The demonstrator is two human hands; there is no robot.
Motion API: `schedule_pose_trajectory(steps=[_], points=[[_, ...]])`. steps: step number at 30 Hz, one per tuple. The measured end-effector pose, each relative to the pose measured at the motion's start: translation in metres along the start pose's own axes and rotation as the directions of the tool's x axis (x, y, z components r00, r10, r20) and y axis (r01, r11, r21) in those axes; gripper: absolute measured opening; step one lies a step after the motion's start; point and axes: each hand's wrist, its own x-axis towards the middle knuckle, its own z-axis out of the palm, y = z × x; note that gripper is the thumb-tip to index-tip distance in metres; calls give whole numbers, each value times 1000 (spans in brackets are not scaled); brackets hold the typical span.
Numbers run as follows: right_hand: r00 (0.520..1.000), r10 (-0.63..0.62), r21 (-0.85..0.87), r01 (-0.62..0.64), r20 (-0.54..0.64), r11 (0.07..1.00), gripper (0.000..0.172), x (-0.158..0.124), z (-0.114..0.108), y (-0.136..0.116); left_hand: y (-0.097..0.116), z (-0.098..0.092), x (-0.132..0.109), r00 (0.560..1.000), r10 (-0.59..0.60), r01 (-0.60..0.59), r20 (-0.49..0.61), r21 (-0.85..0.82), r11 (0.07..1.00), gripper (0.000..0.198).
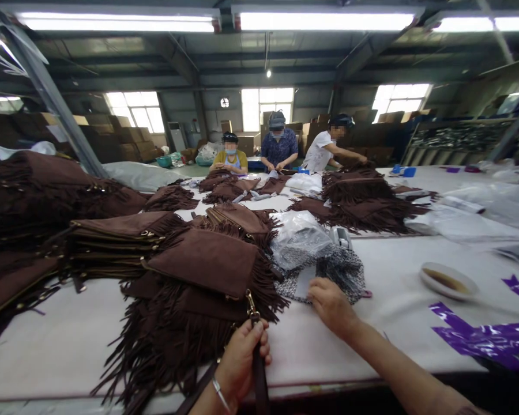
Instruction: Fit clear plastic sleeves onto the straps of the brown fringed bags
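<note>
My left hand (244, 353) is wrapped around a dark brown bag strap (259, 374) just below its gold clasp (251, 300). The clasp is at the lower corner of a brown fringed bag (205, 259), which lies on more fringed suede. To the right, the bent fingers of my right hand (334, 306) are closed at the edge of a small pale sheet (305, 282). Beneath that sheet lies a black-and-white patterned cloth (348, 271). A crumpled clear plastic bag (300, 239) rests on the cloth's far side.
Stacked fringed bags (112, 248) stand at left, with a larger heap (56, 184) behind. On the white table (398, 340) are a shallow dish of brown liquid (447, 280) and purple tape (480, 334). Several co-workers, one in dark blue (279, 144), work across the table.
</note>
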Motion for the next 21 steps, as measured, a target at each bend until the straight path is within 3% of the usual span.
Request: schedule_pose_trajectory(steps=[2, 4, 6, 8, 12, 17, 21], points=[[995, 10, 319, -41, 99, 947, 28, -23, -3, -23, 1, 1, -1, 1000, 5, -5, 0, 0, 1000, 33], [957, 73, 584, -231, 280, 778, 32, -40, -4, -46, 3, 2, -4, 1000, 4, -4, 19, -33, 999, 36], [895, 127, 676, -410, 428, 612, 34, -49, -3, -65, 6, 4, -7, 998, -7, 13, 70, -88, 996, 40], [855, 175, 673, -497, 488, 548, 34, -52, 1, -78, 8, 5, -11, 990, -35, 51, 134, -117, 992, 47], [840, 260, 620, -531, 477, 578, 32, -42, 15, -90, 8, 3, -15, 983, -64, 71, 171, -36, 997, 48], [936, 263, 596, -352, 234, 722, 29, -25, 38, -94, 4, 1, -11, 993, -58, 48, 103, 96, 994, 44], [964, 240, 538, -263, 115, 801, 32, -22, 44, -93, 2, 2, -7, 999, -31, 29, 10, 179, 983, 39]])
